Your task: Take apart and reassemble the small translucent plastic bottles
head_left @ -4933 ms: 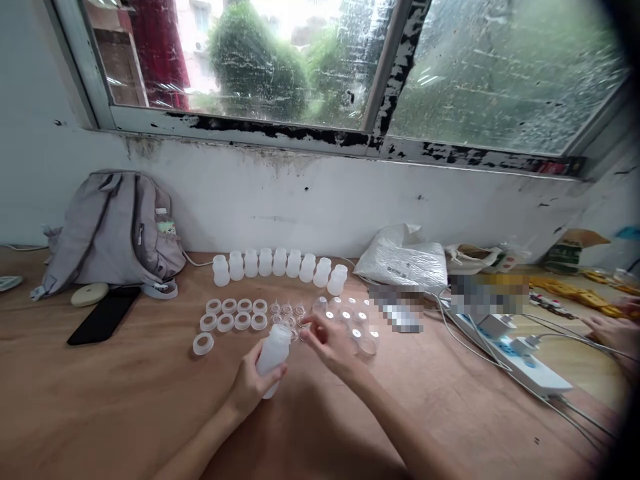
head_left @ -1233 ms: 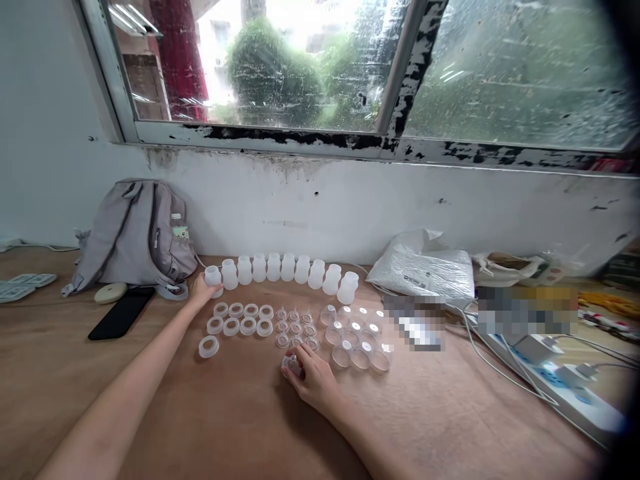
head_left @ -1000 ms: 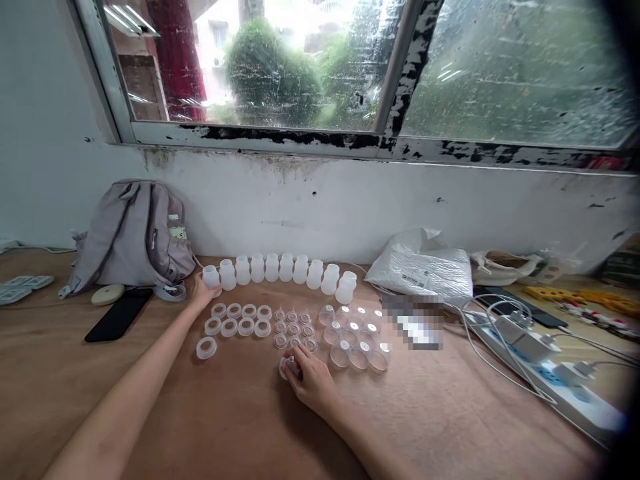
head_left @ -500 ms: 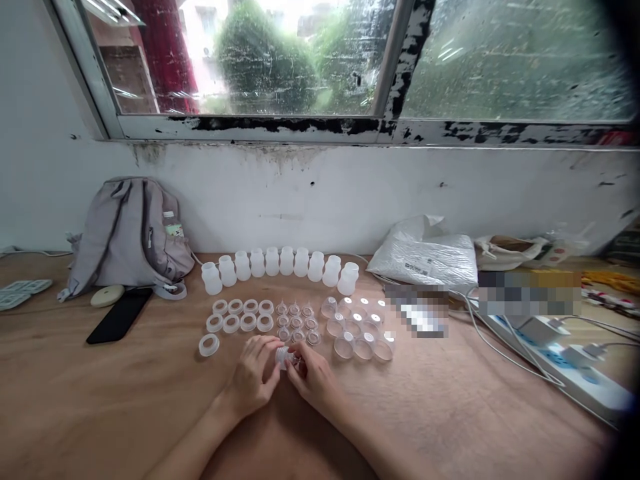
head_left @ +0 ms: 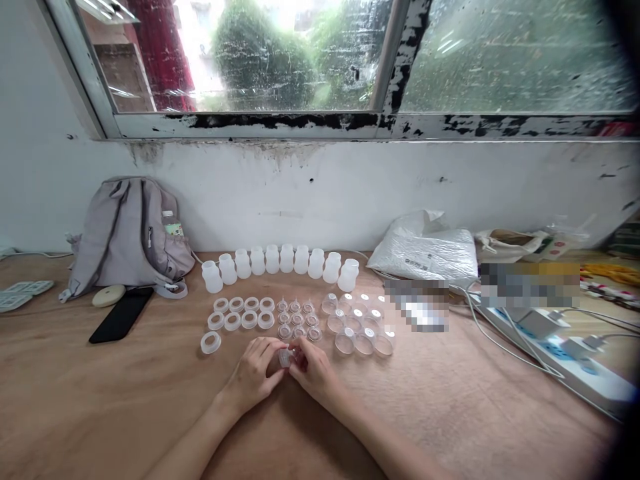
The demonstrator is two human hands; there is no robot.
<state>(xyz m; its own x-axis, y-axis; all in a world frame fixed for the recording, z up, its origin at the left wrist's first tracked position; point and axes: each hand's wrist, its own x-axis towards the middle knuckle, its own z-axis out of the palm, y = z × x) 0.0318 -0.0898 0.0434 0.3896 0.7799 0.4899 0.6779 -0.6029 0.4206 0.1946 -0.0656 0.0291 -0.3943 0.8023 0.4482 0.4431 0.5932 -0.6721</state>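
Note:
Between my fingertips is a small clear plastic part point(head_left: 285, 358), partly hidden by them. My left hand point(head_left: 257, 370) grips its left side, and my right hand point(head_left: 313, 368) pinches its right end. Just beyond my hands stand clear nipple-shaped pieces point(head_left: 298, 319) in rows. White rings point(head_left: 233, 321) lie to their left, with one ring point(head_left: 211, 342) nearer the front. Clear domed caps point(head_left: 363, 343) are grouped to the right. An arc of frosted bottles point(head_left: 287, 259) stands behind these groups.
At the back left are a grey backpack point(head_left: 125, 233), a black phone point(head_left: 121, 315) and a round beige object point(head_left: 109, 295). A silvery plastic package point(head_left: 425, 253) rests against the wall. Cables and a power strip point(head_left: 600, 383) occupy the right side.
The clear part has tilted slightly between my fingers, and my right fingers cover more of its right end. The camera view has shifted slightly.

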